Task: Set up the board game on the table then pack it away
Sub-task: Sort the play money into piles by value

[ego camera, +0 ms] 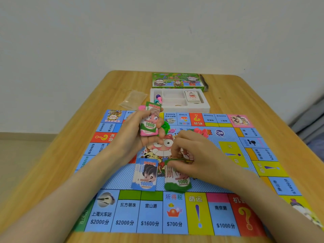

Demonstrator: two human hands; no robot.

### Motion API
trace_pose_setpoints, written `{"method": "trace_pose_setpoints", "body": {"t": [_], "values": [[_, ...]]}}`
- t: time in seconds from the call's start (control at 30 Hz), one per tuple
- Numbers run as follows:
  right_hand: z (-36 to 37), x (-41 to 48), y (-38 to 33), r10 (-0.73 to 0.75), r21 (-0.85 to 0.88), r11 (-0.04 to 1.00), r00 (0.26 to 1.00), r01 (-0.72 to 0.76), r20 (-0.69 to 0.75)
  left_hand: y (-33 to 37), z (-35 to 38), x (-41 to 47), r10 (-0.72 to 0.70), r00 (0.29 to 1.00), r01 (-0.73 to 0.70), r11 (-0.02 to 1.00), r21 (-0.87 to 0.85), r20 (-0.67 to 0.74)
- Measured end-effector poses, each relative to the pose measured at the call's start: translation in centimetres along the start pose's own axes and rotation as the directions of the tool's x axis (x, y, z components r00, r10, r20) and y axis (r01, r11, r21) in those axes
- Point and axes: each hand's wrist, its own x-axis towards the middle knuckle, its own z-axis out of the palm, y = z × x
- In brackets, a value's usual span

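The game board [219, 195], a blue sheet with coloured squares, lies flat on the wooden table [52, 169]. My left hand [135, 135] holds a stack of play money [150, 122] upright above the board, a green 1000 note facing me. My right hand [191, 155] pinches a green note at the top of the green 1000 pile [178, 182] on the board's middle. A blue 10000 pile [145, 175] lies just left of it.
Beyond the board stands a white plastic tray [205, 106] with a card deck [192, 97] and coloured pawns [158, 99]. The green box lid [177, 80] lies behind it. A clear plastic bag [134, 99] rests at the tray's left. A wall is close behind the table.
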Motion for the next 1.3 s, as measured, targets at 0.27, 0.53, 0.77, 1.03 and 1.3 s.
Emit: {"method": "trace_pose_setpoints", "body": {"t": [0.27, 0.53, 0.77, 1.03, 1.3], "values": [[-1.3, -0.8, -0.7, 0.027, 0.137, 0.987, 0.927, -0.084, 0.375, 0.1, 0.1, -0.1, -0.003, 1.0, 0.003, 1.0, 0.01, 0.003], [-0.9, -0.8, -0.9, 0.01, 0.145, 0.988, 0.952, -0.057, 0.307, 0.2, 0.3, -0.3, -0.005, 1.0, 0.005, 1.0, 0.005, 0.006], [-0.6, -0.1, -0.3, 0.071, 0.277, 0.961, 0.971, -0.005, -0.228, -0.2, 0.1, -0.5, -0.017, 0.997, 0.002, 0.981, 0.194, 0.073], [-0.5, 0.1, -0.6, 0.208, 0.473, 0.881, 0.921, -0.029, -0.331, -0.2, 0.4, -0.9, -0.032, 0.99, -0.024, 0.923, 0.383, 0.14], [-0.4, 0.2, -0.6, 0.227, 0.513, 0.859, 0.891, 0.008, -0.394, -0.5, 0.4, -0.8, -0.061, 0.981, -0.005, 0.942, 0.335, 0.187]]}}
